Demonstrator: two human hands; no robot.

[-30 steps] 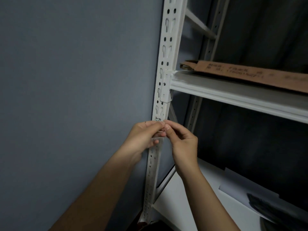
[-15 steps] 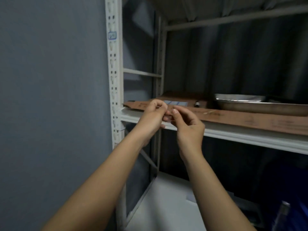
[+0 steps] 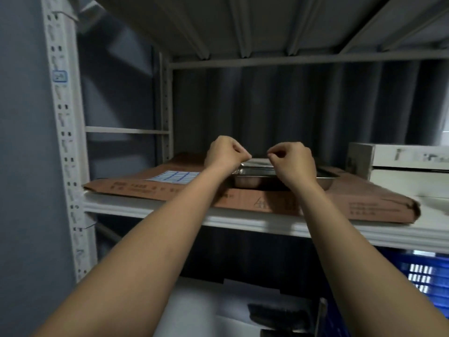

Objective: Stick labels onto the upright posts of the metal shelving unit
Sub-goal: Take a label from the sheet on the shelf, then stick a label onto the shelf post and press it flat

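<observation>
The white perforated front post (image 3: 65,147) stands at the left and carries a blue-edged label (image 3: 59,76) high up. A sheet of blue-edged labels (image 3: 175,176) lies on brown cardboard (image 3: 245,201) on the middle shelf. My left hand (image 3: 224,155) and my right hand (image 3: 292,162) hover side by side, a little apart, over a steel tray (image 3: 252,181) on that cardboard. Both have curled fingers with thumb against fingertip. Nothing shows between the fingertips.
A rear post (image 3: 165,105) stands behind the label sheet. A white box (image 3: 393,158) sits at the shelf's right end. Below are a lower shelf (image 3: 194,300) with papers and a blue crate (image 3: 419,276). A grey wall lies left of the unit.
My view rose from the lower post to the middle shelf. My hands left the post, moved right over the steel tray and drew apart; before, their fingertips met on something small.
</observation>
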